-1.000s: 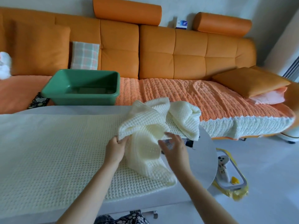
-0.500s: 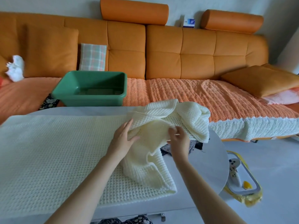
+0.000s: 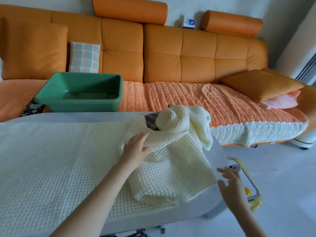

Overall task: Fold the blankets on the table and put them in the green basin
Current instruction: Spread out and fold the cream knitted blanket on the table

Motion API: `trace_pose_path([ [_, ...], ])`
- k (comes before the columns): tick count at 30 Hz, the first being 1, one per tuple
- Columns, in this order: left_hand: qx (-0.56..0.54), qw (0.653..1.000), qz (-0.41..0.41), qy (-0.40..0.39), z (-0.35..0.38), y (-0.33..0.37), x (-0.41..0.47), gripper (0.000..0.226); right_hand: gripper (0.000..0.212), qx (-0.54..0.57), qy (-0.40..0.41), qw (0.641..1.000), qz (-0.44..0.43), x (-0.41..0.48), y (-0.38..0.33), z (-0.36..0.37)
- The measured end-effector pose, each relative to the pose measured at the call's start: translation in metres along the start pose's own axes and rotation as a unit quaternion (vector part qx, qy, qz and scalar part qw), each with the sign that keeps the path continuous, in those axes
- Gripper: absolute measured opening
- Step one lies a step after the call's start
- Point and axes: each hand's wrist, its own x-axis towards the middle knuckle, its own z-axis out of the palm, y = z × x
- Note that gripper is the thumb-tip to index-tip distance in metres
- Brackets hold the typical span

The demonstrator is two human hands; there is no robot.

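Nearest, the right hand (image 3: 229,183) hovers past the table's (image 3: 218,152) rounded end, blurred, its fingers spread and straight, holding nothing. The blanket's (image 3: 68,159) folded corner lies just to its left, close to the fingertips; whether they touch it I cannot tell. Just beyond this hand on the far side, down on the floor, is a yellow thing (image 3: 254,190), partly hidden by the wrist.

Farther in, the left hand (image 3: 136,151) lies flat on the blanket, fingers straight and together, thumb out to the right, pressing on a fold with nothing gripped. The cream waffle-knit blanket spreads over the table to the left of this hand and below its forearm. To its right a doubled layer runs toward the right hand, and ahead of its fingertips the cloth is bunched into a loose heap at the table's far right edge.

A dark zigzag cloth (image 3: 151,121) shows under that heap, just beyond the left fingertips.

Well beyond the left hand and off to its left, the green basin (image 3: 77,104) sits on the sofa (image 3: 171,96) seat, apart from the blanket. A plaid pillow (image 3: 84,57) leans on the backrest behind the basin.
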Motion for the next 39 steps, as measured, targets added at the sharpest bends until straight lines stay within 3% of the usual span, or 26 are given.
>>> trace_pose_path([
  [4,0.044,0.996,0.082,-0.004,0.0,0.019,0.019,0.068,0.025,0.04,0.017,0.998,-0.04,-0.005,-0.031,0.006],
  [7,0.032,0.993,0.114,-0.026,0.001,0.04,0.03,0.067,0.064,-0.056,-0.027,0.996,-0.064,-0.014,-0.046,0.035],
  [10,0.081,0.984,0.155,0.028,0.009,0.044,0.04,0.042,0.09,-0.105,-0.002,0.994,-0.042,-0.006,-0.048,0.058],
  [13,0.1,0.979,0.159,0.083,0.012,0.043,0.047,0.022,0.074,-0.084,0.032,0.996,-0.006,0.016,-0.046,0.063],
  [16,-0.089,0.984,0.076,0.137,0.001,0.058,0.062,0.03,0.027,-0.001,0.066,0.998,0.021,0.032,-0.05,0.048],
  [17,-0.141,0.976,0.054,0.159,-0.006,0.066,0.07,0.032,0.021,0.024,0.096,0.995,0.018,0.038,-0.05,0.038],
  [20,-0.239,0.948,-0.001,0.212,-0.032,0.089,0.098,0.033,0.025,0.113,0.221,0.969,0.006,0.05,-0.046,-0.002],
  [23,-0.253,0.94,0.012,0.228,-0.046,0.106,0.118,0.034,0.031,0.161,0.302,0.939,0.027,0.066,-0.029,-0.033],
  [25,-0.232,0.953,0.007,0.192,-0.04,0.108,0.125,0.036,0.028,0.114,0.26,0.958,0.035,0.071,-0.013,-0.033],
  [27,-0.214,0.968,-0.023,0.127,-0.024,0.103,0.126,0.039,0.031,0.058,0.166,0.983,0.051,0.069,-0.001,-0.02],
  [29,-0.184,0.981,-0.044,0.052,-0.007,0.087,0.124,0.05,0.05,0.02,0.095,0.993,0.06,0.059,0.006,-0.003],
  [31,-0.163,0.985,-0.06,-0.001,0.004,0.067,0.12,0.059,0.062,0.007,0.08,0.996,0.045,0.048,0.003,0.009],
  [35,-0.133,0.989,-0.065,-0.001,0.009,0.034,0.102,0.053,0.056,-0.031,0.102,0.992,-0.069,0.019,-0.018,0.031],
  [39,0.037,0.998,-0.044,-0.028,0.005,0.02,0.085,0.055,0.049,-0.045,0.002,0.97,-0.238,-0.019,-0.037,0.064],
])
